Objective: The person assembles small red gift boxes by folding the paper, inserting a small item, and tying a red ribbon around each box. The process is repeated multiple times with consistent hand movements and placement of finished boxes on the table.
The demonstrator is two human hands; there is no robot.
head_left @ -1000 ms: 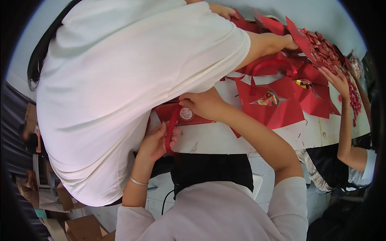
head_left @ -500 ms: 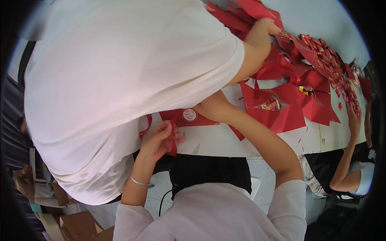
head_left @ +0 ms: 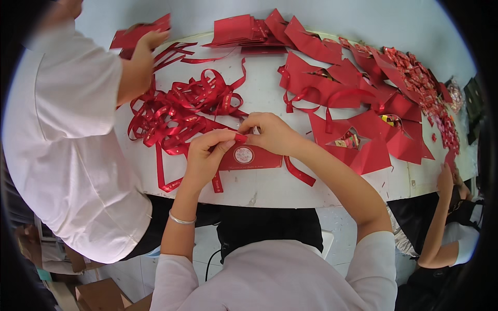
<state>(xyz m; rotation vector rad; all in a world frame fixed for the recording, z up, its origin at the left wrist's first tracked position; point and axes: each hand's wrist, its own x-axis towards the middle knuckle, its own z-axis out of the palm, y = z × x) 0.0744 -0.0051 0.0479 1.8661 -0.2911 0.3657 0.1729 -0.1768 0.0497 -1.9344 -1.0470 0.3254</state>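
A red gift box with a round white emblem sits in front of me near the table's edge. At its top, my left hand is closed in a pinch on a red ribbon. My right hand meets it there, thumb and fingers pinched on the same ribbon just above the box. One ribbon tail hangs below my left hand, and another ribbon end lies beneath my right forearm. Exactly how the ribbon passes between my fingertips is hidden.
A tangled ribbon heap covers the table's left. Open red boxes holding wrapped sweets stand right, flat red cards behind, and a candy pile far right. A co-worker in white reaches in at left; another person's hand is at right.
The co-worker at left has drawn back leftward, holding red cards, uncovering the ribbon heap. My left hand has moved up and right to meet my right hand over the box.
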